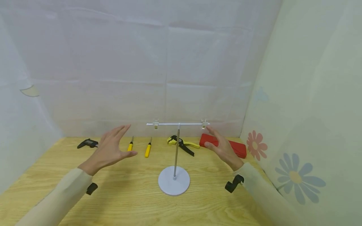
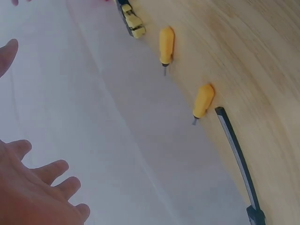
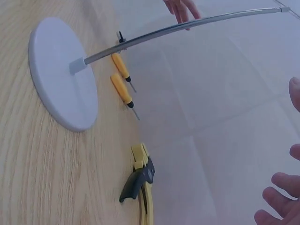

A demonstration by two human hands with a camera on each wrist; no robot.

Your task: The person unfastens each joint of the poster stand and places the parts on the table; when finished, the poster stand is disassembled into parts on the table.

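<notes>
My left hand (image 1: 113,147) hovers open above the wooden table (image 1: 127,201), fingers spread, holding nothing; its fingers (image 2: 42,173) show in the left wrist view. Just beyond it lie two yellow-handled screwdrivers (image 1: 130,145) (image 1: 148,149) and a black caliper (image 1: 88,143). My right hand (image 1: 222,146) is open too, fingers straight, in front of a red case (image 1: 238,148), near the right end of a white T-shaped stand (image 1: 174,180). A yellow-and-black plier tool (image 1: 182,143) lies behind the stand's pole.
White fabric walls close in the back and left; a flowered curtain (image 1: 294,175) hangs on the right. The stand's crossbar (image 1: 178,124) carries a small clear clip at each end. Bare tabletop lies in front of the stand's base.
</notes>
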